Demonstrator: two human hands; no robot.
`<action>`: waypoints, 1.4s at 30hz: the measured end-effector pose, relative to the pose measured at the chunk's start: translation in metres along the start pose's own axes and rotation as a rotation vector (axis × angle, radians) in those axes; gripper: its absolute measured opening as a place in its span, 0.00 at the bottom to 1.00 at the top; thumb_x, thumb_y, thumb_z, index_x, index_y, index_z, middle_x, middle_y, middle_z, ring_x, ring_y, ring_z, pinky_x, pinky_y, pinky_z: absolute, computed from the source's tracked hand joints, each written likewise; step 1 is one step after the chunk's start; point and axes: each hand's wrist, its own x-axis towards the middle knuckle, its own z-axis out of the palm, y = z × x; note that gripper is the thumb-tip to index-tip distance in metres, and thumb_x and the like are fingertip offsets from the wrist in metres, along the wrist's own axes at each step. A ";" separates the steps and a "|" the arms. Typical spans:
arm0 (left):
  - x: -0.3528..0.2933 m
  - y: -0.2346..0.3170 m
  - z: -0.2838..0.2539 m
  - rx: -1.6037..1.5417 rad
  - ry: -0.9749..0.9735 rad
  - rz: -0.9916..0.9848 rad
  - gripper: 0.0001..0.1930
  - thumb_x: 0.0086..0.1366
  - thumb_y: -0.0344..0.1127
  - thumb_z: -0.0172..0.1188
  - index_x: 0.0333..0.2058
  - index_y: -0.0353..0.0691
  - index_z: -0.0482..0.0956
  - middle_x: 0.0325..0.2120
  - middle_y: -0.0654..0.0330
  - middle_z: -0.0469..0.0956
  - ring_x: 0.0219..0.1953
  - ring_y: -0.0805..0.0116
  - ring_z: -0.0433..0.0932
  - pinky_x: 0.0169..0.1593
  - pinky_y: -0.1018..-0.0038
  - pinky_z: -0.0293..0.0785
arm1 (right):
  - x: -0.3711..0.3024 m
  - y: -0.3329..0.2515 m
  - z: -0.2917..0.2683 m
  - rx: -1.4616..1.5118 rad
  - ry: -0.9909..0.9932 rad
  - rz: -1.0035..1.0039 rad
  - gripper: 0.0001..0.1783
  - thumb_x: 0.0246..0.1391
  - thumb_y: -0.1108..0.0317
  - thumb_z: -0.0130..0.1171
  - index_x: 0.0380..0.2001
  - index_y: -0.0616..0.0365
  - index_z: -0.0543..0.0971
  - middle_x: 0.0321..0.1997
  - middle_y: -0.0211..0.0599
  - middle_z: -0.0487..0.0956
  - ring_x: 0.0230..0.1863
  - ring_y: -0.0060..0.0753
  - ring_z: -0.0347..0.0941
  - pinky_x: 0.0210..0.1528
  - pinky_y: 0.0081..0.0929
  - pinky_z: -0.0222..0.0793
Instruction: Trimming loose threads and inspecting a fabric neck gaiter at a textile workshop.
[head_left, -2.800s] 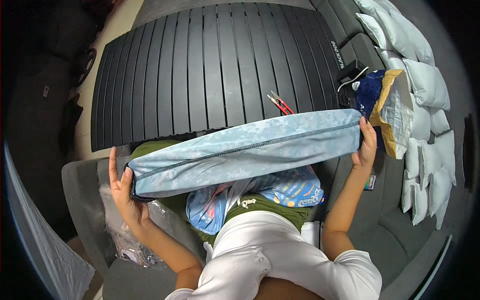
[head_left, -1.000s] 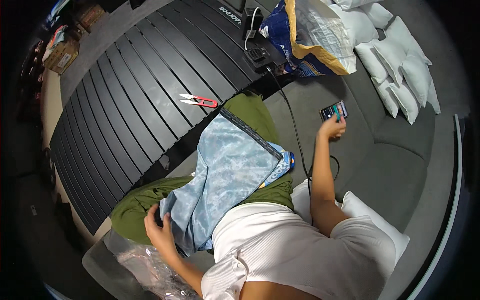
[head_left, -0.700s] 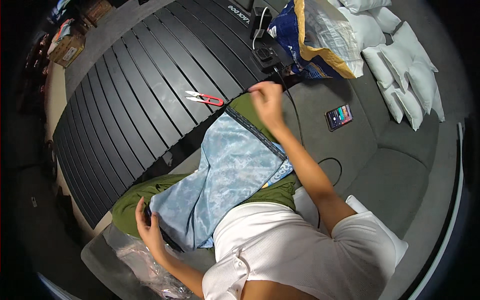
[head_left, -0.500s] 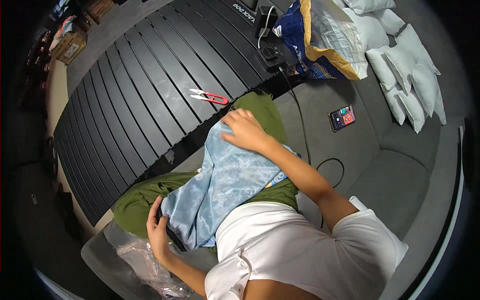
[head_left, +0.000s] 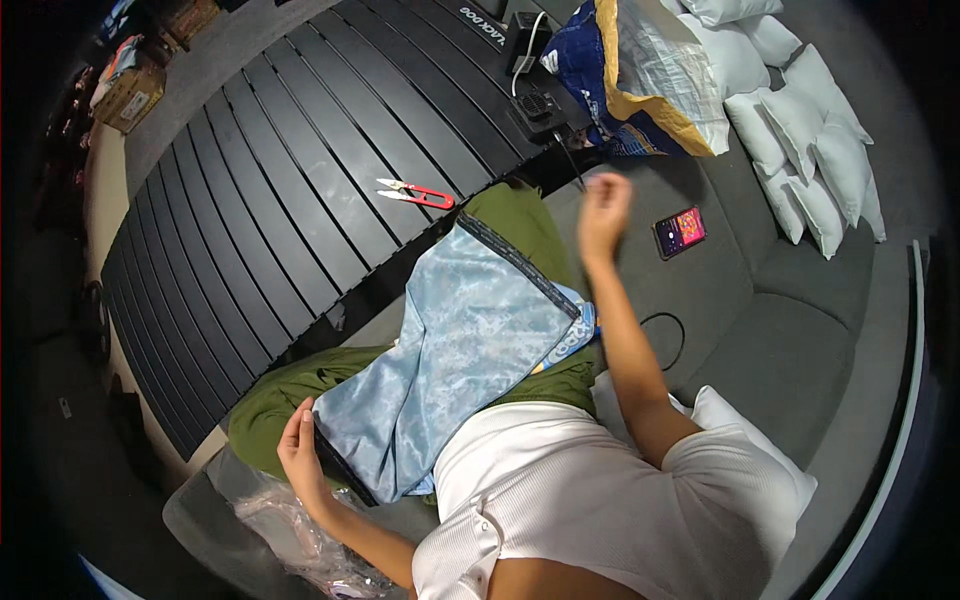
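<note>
A light blue patterned cloth (head_left: pixel 480 300) with dark edging on two opposite sides lies across my lap, over green trousers. At its left dark edge, my left hand (head_left: pixel 305 460) pinches the corner between thumb and fingertips. My right hand (head_left: pixel 604 215) is raised off the cloth, to the right of my knee, its fingers curled together and slightly blurred. Whatever those fingers hold, if anything, is hidden. Beyond my knee, red-handled thread snips (head_left: pixel 418 193) lie on the black slatted table (head_left: pixel 290 180). Part of a blue and white printed fabric (head_left: pixel 572 340) shows under the cloth.
A phone (head_left: pixel 680 233) with a lit screen lies on the grey sofa (head_left: pixel 630 170). A black cable (head_left: pixel 683 345) loops beside my arm. Black electrical devices (head_left: pixel 540 108), a blue and yellow sack (head_left: pixel 640 110), white pillows (head_left: pixel 800 130) and clear plastic packaging (head_left: pixel 300 530) lie around.
My right hand has left the cloth's far edge and moved right, uncovering the dark edging. My left hand has shifted slightly outward along its edge.
</note>
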 end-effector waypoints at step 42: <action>-0.039 -0.037 -0.081 -0.155 0.251 0.310 0.09 0.54 0.24 0.56 0.36 0.31 0.75 0.34 0.59 0.76 0.36 0.75 0.73 0.42 0.83 0.65 | 0.027 -0.021 -0.010 0.504 -1.069 0.300 0.09 0.37 0.81 0.59 0.25 0.59 0.71 0.35 0.27 0.70 0.37 0.19 0.65 0.40 0.14 0.58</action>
